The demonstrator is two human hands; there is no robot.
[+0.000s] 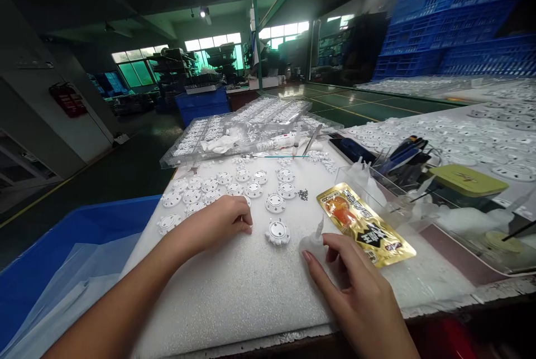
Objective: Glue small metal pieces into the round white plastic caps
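**Head view: both hands low on the foam pad, one white disc between them**

Head view shows the left hand curled knuckles-up on the white foam pad, fingertips pressed together and down against the pad; whether they pinch something small beneath them I cannot tell. The right hand lies with fingers loosely spread, its index and thumb closing around a small translucent squeeze bottle whose nozzle points up and toward the middle.

Between the two hands, just apart from both, sits a single white round part with small tabs around its rim, lying flat. Behind it, more of the same white parts stand in loose rows, and a little heap of dark screws lies near them. A gold snack wrapper lies beside the right hand, touching the pad.

Judging from this, the step in hand is treating the single part: the bottle is being taken up while the other hand settles near the piece. The next move likely calls for steadying the part with the left hand and bringing the nozzle precisely over it, with a light squeeze.

Farther out, clear trays of parts line the tabletop's far side, and a blue bin stands at the left.
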